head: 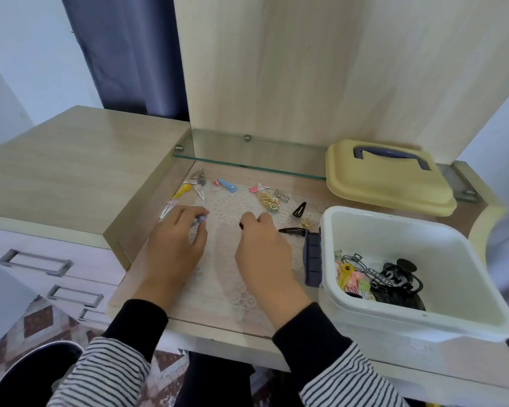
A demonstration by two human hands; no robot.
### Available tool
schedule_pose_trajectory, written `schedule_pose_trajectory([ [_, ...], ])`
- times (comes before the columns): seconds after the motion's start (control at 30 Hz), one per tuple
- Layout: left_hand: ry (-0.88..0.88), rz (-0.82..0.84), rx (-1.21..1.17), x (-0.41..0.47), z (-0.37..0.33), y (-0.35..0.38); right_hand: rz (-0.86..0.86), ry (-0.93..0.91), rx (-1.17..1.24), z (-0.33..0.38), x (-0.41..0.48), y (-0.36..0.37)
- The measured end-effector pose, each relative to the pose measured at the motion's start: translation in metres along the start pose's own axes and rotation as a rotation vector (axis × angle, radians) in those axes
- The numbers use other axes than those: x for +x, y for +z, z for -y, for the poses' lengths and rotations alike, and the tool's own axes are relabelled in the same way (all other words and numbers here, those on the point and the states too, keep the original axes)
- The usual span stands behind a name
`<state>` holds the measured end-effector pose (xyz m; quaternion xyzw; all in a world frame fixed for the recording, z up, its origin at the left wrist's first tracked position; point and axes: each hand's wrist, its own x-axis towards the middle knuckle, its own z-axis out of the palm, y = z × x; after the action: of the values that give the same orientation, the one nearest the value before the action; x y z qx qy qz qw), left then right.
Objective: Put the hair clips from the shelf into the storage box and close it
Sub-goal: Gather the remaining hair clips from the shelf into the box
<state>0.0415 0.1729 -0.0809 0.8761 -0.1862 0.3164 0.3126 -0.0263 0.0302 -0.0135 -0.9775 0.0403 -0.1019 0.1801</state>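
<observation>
Pale wood on every side: tall cabinet panel behind, low shelf (306, 186) in front, most of it under a lace mat (227, 207), with a glass ledge (247, 163) across the back.

Largest on the shelf, the white storage box (441, 259): parked at the right end, mouth up and lid off, within easy reach of both hands for dropping things in. Blue latch (313, 257) hanging loose on its left wall, nothing yet to lock onto. Already some way filled: a heap of black and coloured clips (373, 280) at the bottom.

Behind the box, the yellow lid (394, 189), handle up, propped across the right end of the glass ledge, probably set there to stay clear of the sorting yet close for the final closing.

Then the two hands, apart over the mat, working separately to gather faster. Left hand (174, 245) curled, fingertips pinching a small blue-and-pink clip (201, 219). Right hand (262, 245) likewise curled, seemingly nipping a dark clip (241, 226) at the fingertips, though too blurred to be sure.

Smallest, the loose hair clips (227, 185) not yet collected, strung along the far edge of the mat: white and yellow ones at the left, a gold cluster (268, 201) in the middle, black snap clips (299, 210) just beside the box.
</observation>
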Motion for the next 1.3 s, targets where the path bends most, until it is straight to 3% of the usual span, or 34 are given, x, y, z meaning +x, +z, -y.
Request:
schedule_pose_trajectory([
  [0.23,-0.181,0.011,-0.35,0.041,-0.075,-0.022,-0.157,-0.097,0.315,-0.015,0.005,-0.076],
  [0.37,-0.352,0.135,-0.63,0.06,-0.135,-0.038,-0.053,-0.018,0.334,-0.059,0.007,-0.135],
  [0.5,-0.323,0.337,-0.732,0.073,-0.179,-0.036,0.123,0.085,0.331,-0.109,0.003,-0.176],
  [0.67,-0.222,0.693,-0.681,0.079,-0.218,-0.018,0.397,0.111,0.273,-0.158,-0.003,-0.203],
  [0.8,-0.144,0.93,-0.505,0.08,-0.236,0.007,0.516,0.116,0.24,-0.186,-0.003,-0.202],
  [1.1,0.016,1.229,-0.196,0.074,-0.242,0.059,0.775,0.09,0.02,-0.215,-0.001,-0.178],
  [1.3,0.048,1.31,-0.115,0.072,-0.244,0.08,0.863,0.055,-0.033,-0.218,0.002,-0.167],
])
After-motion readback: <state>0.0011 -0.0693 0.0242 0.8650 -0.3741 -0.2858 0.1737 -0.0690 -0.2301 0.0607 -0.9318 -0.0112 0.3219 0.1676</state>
